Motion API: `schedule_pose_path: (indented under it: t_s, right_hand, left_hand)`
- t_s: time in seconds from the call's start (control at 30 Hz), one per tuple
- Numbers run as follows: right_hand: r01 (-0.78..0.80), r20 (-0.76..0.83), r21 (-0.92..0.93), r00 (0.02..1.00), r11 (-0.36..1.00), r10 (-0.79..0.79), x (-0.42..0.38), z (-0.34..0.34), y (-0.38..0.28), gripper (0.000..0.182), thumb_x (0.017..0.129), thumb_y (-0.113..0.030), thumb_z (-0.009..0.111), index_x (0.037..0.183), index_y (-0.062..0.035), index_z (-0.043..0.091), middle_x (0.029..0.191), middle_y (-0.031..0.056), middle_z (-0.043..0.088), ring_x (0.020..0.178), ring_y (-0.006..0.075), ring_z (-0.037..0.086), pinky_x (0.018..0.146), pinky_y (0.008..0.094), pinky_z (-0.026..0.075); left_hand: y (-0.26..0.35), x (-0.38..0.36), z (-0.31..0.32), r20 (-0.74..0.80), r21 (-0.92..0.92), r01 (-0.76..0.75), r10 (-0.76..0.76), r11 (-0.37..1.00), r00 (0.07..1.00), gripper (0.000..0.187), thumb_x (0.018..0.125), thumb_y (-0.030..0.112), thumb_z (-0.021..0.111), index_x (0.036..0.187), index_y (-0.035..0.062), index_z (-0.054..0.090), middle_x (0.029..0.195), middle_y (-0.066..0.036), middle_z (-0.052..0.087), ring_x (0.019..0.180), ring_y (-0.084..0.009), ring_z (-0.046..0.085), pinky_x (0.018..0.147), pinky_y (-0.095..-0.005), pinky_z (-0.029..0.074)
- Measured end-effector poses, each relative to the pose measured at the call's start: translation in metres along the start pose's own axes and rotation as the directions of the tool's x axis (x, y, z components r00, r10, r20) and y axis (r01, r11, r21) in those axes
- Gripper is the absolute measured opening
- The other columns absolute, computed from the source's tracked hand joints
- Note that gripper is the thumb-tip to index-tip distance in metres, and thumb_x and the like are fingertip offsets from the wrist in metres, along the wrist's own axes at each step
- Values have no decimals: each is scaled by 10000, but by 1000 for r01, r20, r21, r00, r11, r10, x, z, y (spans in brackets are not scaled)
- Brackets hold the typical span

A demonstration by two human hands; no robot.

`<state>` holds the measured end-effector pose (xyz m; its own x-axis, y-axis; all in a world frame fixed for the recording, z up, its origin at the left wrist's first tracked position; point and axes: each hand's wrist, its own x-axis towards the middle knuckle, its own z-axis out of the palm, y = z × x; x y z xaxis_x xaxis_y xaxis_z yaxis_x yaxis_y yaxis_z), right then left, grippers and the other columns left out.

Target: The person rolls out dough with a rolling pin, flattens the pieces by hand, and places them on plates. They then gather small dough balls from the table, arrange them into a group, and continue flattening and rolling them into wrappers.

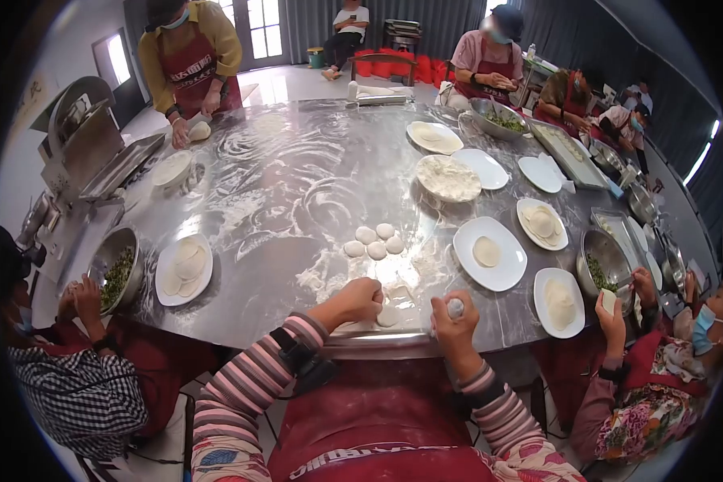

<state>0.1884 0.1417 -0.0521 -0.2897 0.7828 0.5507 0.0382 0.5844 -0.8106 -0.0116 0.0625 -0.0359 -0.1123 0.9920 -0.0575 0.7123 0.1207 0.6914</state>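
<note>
My left hand (pixel 357 300) is closed above the floured steel table, its fingertips hidden from view. Right beside it lies a small flattened dough piece (pixel 388 316). My right hand (pixel 455 328) grips a rolling pin, whose pale rounded end (pixel 455 308) pokes up above the fist near the table's front edge. Several round dough balls (pixel 376 250) sit grouped just beyond my hands, on scattered flour (pixel 321 275). To the right, a white square plate (pixel 502 269) carries a round dough wrapper (pixel 486 251).
More plates of wrappers (pixel 186 269) stand left and right. Metal bowls (pixel 140 265) hold chopped green filling (pixel 119 279). Co-workers sit close on both sides, and others work across the steel table (pixel 285 213). A plate of flour (pixel 448 178) stands farther back.
</note>
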Motion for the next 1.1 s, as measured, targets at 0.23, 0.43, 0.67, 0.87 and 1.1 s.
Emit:
schedule_pose_path:
  t_s: [0.23, 0.43, 0.67, 0.87, 1.1]
  right_hand:
    - [52, -3, -61, 999, 997, -52, 47, 39, 4, 211, 733, -66, 708, 768, -38, 501, 563, 112, 536, 476, 197, 552, 474, 323, 432]
    - [-116, 25, -16, 993, 993, 117, -2, 0, 1, 224, 710, -32, 713, 750, -38, 493, 558, 105, 523, 491, 208, 561, 484, 331, 443]
    - [66, -38, -112, 997, 992, -70, 48, 40, -6, 198, 737, -42, 680, 759, -39, 483, 574, 147, 524, 509, 297, 558, 480, 368, 427]
    - [-7, -24, -118, 1000, 993, 4, -2, -1, -11, 201, 737, -47, 678, 776, -33, 481, 579, 146, 529, 521, 314, 566, 488, 372, 434]
    - [51, -30, -142, 998, 989, -56, 51, 43, -1, 191, 752, -57, 669, 794, -29, 485, 584, 168, 536, 539, 340, 581, 490, 386, 435]
  left_hand:
    - [6, 10, 9, -35, 51, -16, 18, 999, 999, 87, 718, 100, 609, 756, 22, 614, 751, -156, 643, 736, -294, 632, 658, -371, 482]
    - [7, -3, -6, 186, -229, 213, -172, 950, 967, 133, 727, 119, 607, 813, 19, 623, 791, -165, 647, 770, -299, 632, 683, -362, 481]
    - [16, 16, 8, -16, 128, 16, -14, 992, 1000, 144, 732, 140, 630, 802, 15, 617, 760, -161, 637, 746, -284, 626, 670, -363, 476]
    - [6, 7, 1, 60, 61, 37, -41, 997, 997, 142, 727, 167, 617, 793, 43, 638, 802, -174, 646, 799, -323, 623, 715, -401, 480]
    - [15, 24, 15, 18, 86, 10, -12, 996, 1000, 166, 738, 177, 597, 795, 25, 634, 789, -183, 641, 771, -337, 616, 697, -406, 477]
